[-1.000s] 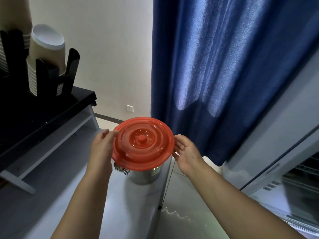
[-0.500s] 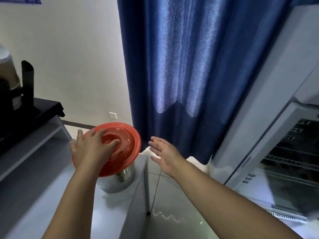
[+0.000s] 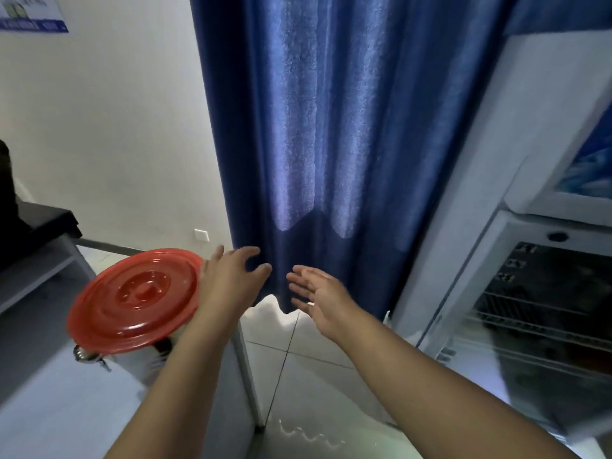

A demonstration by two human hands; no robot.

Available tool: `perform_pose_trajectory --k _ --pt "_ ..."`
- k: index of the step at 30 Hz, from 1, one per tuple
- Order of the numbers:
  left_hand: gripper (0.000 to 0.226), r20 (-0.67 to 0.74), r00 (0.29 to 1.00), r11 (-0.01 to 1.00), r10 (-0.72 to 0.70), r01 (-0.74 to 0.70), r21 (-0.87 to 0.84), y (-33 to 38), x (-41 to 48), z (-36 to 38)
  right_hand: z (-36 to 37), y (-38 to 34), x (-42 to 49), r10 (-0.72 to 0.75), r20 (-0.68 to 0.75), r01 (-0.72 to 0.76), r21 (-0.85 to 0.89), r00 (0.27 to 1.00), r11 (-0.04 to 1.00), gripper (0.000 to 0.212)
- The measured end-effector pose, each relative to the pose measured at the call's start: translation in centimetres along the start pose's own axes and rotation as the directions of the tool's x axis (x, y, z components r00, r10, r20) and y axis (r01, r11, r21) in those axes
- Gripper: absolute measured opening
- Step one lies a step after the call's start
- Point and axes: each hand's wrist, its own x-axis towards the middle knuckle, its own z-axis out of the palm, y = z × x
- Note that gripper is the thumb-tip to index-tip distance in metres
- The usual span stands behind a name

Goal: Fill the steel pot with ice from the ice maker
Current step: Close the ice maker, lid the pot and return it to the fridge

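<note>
Curtain [image 3: 314, 144] hangs between steel pot [image 3: 139, 362] (lidded) and fridge [image 3: 463, 193].

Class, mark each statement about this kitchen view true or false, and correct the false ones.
1. The red lid covers the steel pot. True.
2. The right hand grips the lid's knob. False: it is open in the air, to the right of the lid, holding nothing.
3. The blue curtain hangs behind both hands. True.
4. The steel pot stands on the floor tiles. False: it stands on the white counter.
5. The left hand is clenched in a fist. False: its fingers are spread, at the lid's right edge.
</note>
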Motion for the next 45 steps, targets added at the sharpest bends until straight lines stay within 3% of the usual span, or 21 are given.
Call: perform_pose_trajectory --k 6,13,17,27,34,39,45 --pt "0.046 0.131 0.982 0.985 0.135 -0.118 -0.128 9.6 -1.1 6.4 -10.9 -3.8 -1.8 -0.099 -0.181 0.108 0.039 0.978 0.993 0.021" --pt "0.053 0.309 0.902 0.926 0.3 -0.197 -0.323 19.7 -1.8 14.4 -22.0 -7.7 -4.7 -0.149 -0.38 0.211 0.125 0.913 0.969 0.016" --pt "0.052 0.341 0.854 0.886 0.393 -0.253 -0.388 24.1 -2.2 16.3 -25.6 -9.2 -5.9 -0.163 -0.463 0.262 0.157 0.871 0.952 0.015" --pt "0.063 0.42 0.783 0.792 0.458 -0.145 -0.594 31.5 1.6 20.0 -28.2 -12.7 -5.9 -0.258 -0.597 0.358 0.052 0.759 0.932 0.018" --pt "0.032 0.349 0.78 0.699 0.519 -0.152 -0.699 33.9 4.5 22.1 -28.3 -13.3 -5.2 -0.263 -0.659 0.392 0.053 0.705 0.919 0.017" --pt "0.018 0.331 0.804 0.644 0.493 -0.081 -0.761 34.2 4.9 22.8 -28.3 -12.7 -5.5 -0.233 -0.715 0.367 0.036 0.659 0.93 0.016" --pt "0.027 0.372 0.809 0.642 0.455 -0.008 -0.767 34.3 5.2 22.5 -28.0 -12.5 -6.5 -0.218 -0.75 0.378 0.046 0.624 0.925 0.016"
